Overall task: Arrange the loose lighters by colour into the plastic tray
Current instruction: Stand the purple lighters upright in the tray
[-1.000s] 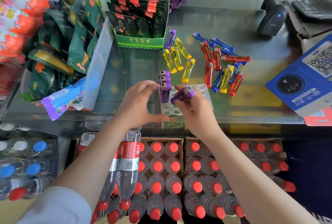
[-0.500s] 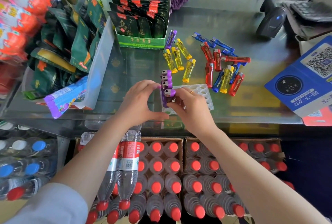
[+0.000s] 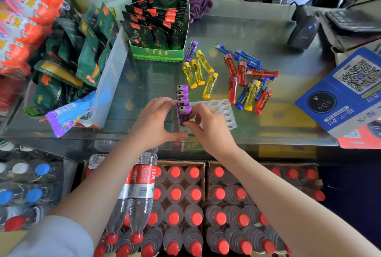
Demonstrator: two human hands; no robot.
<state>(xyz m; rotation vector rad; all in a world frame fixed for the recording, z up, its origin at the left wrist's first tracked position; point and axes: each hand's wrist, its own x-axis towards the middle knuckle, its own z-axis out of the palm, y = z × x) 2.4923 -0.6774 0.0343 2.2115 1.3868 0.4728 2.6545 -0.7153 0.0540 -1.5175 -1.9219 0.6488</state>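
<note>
Purple column being filled. Four purple lighters stand upright in the left column of the plastic tray, at frame centre. The nearest one is pinched low on its body by the right hand, thumb and forefinger closed on it, apparently seating it in its socket. Left hand is at the tray's left edge, fingertips against the row and thumb below; it looks like steadying, but whether it grips anything I cannot tell.

Tray otherwise shows bare sockets toward the right. Loose stock on the glass counter, upper centre: one purple lighter beside the green display box, five yellow lighters, then a mixed heap of red and blue lighters with one yellow among them.

Next move, by my reading: let go once seated, reach up-frame for the last purple one, then start yellow in the neighbouring column.

Hard to see: the tray's near-left corner and lower sockets lie under both hands; the nearest lighter's base is hidden, so seating is unconfirmed. Blue count in the heap is unclear, as they overlap.
</note>
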